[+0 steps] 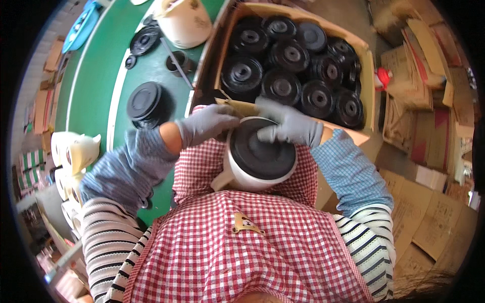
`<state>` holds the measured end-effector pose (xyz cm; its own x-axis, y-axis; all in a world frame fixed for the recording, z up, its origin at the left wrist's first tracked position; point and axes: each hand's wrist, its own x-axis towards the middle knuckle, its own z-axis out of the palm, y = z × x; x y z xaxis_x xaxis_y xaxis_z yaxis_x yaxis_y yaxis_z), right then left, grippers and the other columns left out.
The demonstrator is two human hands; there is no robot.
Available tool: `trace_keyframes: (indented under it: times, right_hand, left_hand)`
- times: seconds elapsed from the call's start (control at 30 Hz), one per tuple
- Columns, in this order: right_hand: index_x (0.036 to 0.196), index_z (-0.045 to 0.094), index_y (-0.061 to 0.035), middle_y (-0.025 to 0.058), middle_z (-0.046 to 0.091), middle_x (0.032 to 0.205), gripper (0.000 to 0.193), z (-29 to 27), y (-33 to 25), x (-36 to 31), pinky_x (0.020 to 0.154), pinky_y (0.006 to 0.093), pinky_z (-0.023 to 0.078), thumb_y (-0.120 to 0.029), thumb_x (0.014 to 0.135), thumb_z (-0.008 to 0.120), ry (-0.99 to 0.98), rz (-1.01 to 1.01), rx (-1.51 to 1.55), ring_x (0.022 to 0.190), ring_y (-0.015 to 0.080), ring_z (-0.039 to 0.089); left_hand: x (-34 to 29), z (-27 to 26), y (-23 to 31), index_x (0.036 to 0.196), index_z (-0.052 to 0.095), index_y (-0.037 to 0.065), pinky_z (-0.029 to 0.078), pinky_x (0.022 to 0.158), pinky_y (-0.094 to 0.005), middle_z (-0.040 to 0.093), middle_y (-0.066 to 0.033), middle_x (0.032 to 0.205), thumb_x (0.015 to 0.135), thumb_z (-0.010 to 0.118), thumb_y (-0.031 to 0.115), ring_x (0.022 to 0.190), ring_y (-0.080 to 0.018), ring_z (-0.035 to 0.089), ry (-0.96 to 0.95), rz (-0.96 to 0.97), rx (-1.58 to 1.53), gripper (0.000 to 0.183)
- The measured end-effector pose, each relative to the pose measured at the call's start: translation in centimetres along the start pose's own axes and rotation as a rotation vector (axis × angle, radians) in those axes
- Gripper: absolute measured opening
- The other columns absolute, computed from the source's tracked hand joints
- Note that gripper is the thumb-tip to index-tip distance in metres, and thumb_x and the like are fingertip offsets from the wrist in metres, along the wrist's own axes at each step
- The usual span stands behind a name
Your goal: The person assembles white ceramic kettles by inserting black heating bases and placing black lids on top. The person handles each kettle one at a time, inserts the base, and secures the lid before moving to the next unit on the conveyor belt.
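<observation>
A white jug (252, 178) with a handle at its lower left rests in my lap. A round black disc (260, 151) covers its upward-facing end. My left hand (209, 124), in a grey glove, is at the jug's far left edge with its fingers bent together. What those fingertips grip is hidden. My right hand (293, 125), gloved alike and partly blurred, reaches over the disc's far right side. Its thumb lies over the black surface, apart from the other fingers, which extend toward the far rim.
Ahead, an open cardboard box (371, 83) holds several black round parts (290, 55). On the green table (96, 96) are a stack of black discs (145, 101), a dark cup (178, 63) and a patterned white jug (184, 22). More white jugs (76, 151) stand left; cartons (424, 217) lie right.
</observation>
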<state>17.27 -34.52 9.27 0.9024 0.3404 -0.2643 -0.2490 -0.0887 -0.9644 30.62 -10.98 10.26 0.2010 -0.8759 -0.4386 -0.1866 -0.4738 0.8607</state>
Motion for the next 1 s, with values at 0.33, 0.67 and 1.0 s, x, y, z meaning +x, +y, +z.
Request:
trace_keyframes:
  times: [0.33,0.67,1.0]
  right_hand:
    - [0.120,0.070,0.0033,0.0214,0.072,0.119,0.060,2.5,-12.2,-4.2,0.096,0.0402,0.054,-0.027,0.072,0.089,0.219,-0.540,-0.602,0.106,0.0344,0.071]
    - [0.138,0.059,0.0008,0.0201,0.063,0.136,0.053,0.2,-7.6,3.1,0.108,0.0417,0.047,-0.017,0.091,0.075,0.547,-0.467,-0.509,0.125,0.0333,0.062]
    - [0.128,0.068,0.0006,0.0180,0.068,0.129,0.041,3.6,2.5,1.2,0.103,0.0357,0.050,-0.013,0.089,0.071,0.436,0.083,-0.403,0.121,0.0282,0.064]
  left_hand:
    - [-13.1,5.6,-6.9,0.135,0.058,-0.002,0.061,0.078,-0.0386,0.069,-0.0227,0.121,0.088,0.032,0.089,0.097,-0.0311,0.073,-0.088,-0.415,-0.835,0.106]
    - [-19.7,-9.2,-5.4,0.142,0.046,-0.005,0.057,0.098,-0.0431,0.061,-0.0190,0.136,0.103,0.060,0.028,0.118,-0.0310,0.067,0.895,0.585,-1.006,0.054]
    - [-5.6,-46.8,-26.5,0.137,0.051,-0.003,0.055,0.056,-0.0330,0.067,-0.0114,0.102,0.089,0.077,0.017,0.070,-0.0193,0.066,1.929,-0.168,-0.238,0.058]
